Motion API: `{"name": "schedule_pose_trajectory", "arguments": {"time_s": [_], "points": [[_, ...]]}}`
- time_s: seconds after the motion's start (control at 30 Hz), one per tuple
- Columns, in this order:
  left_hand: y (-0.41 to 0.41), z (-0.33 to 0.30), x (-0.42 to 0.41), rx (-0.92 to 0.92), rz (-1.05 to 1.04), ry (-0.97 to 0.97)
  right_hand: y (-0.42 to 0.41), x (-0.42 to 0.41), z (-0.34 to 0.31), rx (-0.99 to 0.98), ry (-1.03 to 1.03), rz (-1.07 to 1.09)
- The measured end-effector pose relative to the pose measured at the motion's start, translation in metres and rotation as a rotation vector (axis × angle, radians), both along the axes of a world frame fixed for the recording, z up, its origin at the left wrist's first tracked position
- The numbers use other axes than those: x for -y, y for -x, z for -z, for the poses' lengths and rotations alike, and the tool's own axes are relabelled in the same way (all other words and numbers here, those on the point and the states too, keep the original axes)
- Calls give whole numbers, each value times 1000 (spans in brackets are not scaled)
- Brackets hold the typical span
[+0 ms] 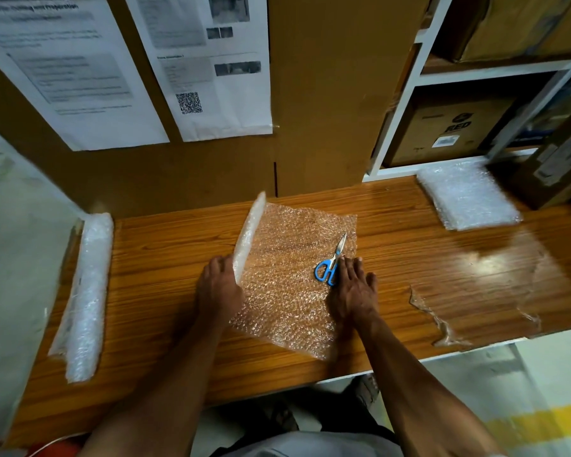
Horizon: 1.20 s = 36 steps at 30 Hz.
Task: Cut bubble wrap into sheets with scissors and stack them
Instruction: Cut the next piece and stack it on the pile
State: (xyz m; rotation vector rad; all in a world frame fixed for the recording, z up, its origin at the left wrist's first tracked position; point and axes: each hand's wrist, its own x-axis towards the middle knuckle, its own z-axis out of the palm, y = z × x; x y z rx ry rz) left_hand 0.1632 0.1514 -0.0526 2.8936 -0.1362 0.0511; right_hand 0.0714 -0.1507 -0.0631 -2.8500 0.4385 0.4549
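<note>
Head view first and only: a sheet of bubble wrap (294,275) lies unrolled across the middle of the desk (426,268), reaching its front edge. The left hand (220,285) rests at the sheet's left border against the small roll (249,237) the sheet comes off, fingers laid fairly straight, apparently to stop it winding back. The right hand (353,288) lies flat on the sheet's right part, fingers extended, pinning it taut; it touches the blue-handled scissors (332,263) (blades together, pointing toward the back edge) but does not grip them. Likely they sit there to be within reach once the length is settled.

A stack of cut sheets (468,196) waits near the back right corner, well apart from the work, so finished pieces stay clear of cutting. A second, fuller roll (86,291) lies along the left edge, probably spare stock. A clear scrap (439,318) lies near the front edge on the right.
</note>
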Motion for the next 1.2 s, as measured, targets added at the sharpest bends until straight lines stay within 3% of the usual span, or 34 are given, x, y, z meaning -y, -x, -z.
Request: {"name": "schedule_pose_trajectory", "arguments": {"time_s": [0.2, 0.37, 0.53, 0.87, 0.97, 1.1, 1.2], "points": [[13, -22, 57, 195, 281, -35, 0, -5, 3, 74, -103, 113], [21, -18, 126, 25, 486, 81, 0, 7, -3, 120, -174, 107], [27, -17, 170, -32, 489, 62, -3, 18, -11, 93, -149, 84], [14, -37, 209, -235, 271, -58, -3, 25, -16, 47, -99, 19], [1, -37, 206, -419, 160, 81, -2, 21, -24, 25, -62, -38], [-3, -39, 186, -713, 28, 581, 4, 15, -34, 25, 22, -124], [6, -38, 158, -794, -39, 755, 12, 4, -28, 67, -9, -195]]}}
